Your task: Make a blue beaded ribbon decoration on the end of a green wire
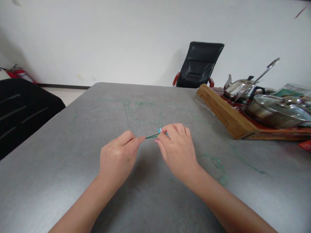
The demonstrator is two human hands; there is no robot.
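Between my two hands runs a short stretch of dark green cord point(152, 136), drawn out in two strands. My left hand point(120, 155) pinches its left end between thumb and forefinger. At the other end, my right hand point(177, 149) is closed with its fingertips together on the cord. A small bright blue piece point(159, 130) sticks out at the right fingertips; its kind is too small to make out. Thin green thread point(131, 111) lies loosely tangled on the grey table point(60, 168) beyond the hands, and another tangle point(218, 165) lies right of my right forearm.
At the right, a wooden tea tray point(218, 111) bears a steel teapot point(239, 87), a ladle point(261, 76) and a lidded pan point(274, 113). A black office chair point(200, 63) stands behind the table. Another black chair point(24, 110) and a red fire extinguisher point(20, 72) are at the left.
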